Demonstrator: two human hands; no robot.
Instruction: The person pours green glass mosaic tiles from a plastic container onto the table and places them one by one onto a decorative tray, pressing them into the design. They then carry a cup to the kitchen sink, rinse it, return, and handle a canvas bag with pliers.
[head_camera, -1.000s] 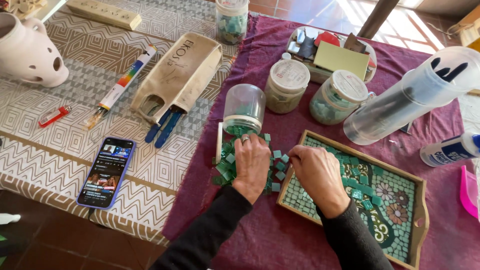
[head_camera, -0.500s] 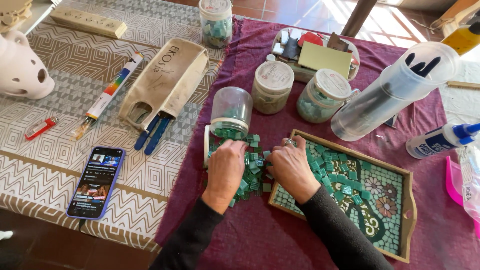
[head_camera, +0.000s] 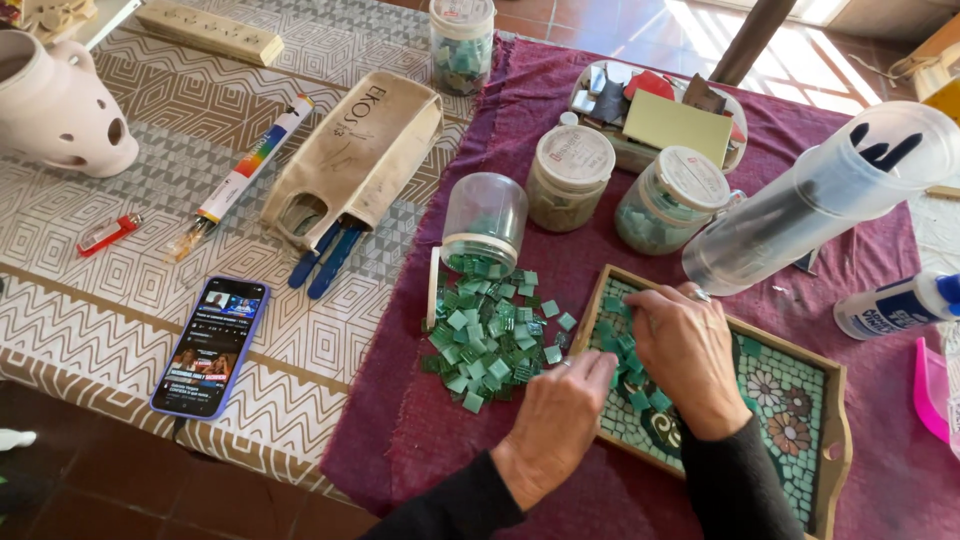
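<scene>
My left hand (head_camera: 557, 417) lay knuckles up on the maroon cloth (head_camera: 420, 430), at the near right edge of the pile of green tiles (head_camera: 488, 335). Its fingers were curled under; whether they pinched a tile I could not tell. My right hand (head_camera: 688, 357) rested on the upper left corner of the wooden mosaic tray (head_camera: 835, 440), fingers bent down onto a few loose green tiles there; a grip could not be made out. Ring visible on that hand.

The pile spilled from an overturned clear jar (head_camera: 485, 220), touching its mouth. Beyond it stood two lidded jars (head_camera: 572, 175), side by side. A large clear container (head_camera: 815, 205) lay tilted just past the tray. A glue bottle (head_camera: 900, 305) lay to the right. A phone (head_camera: 212, 345), screen lit, sat well left on the patterned tablecloth (head_camera: 90, 300).
</scene>
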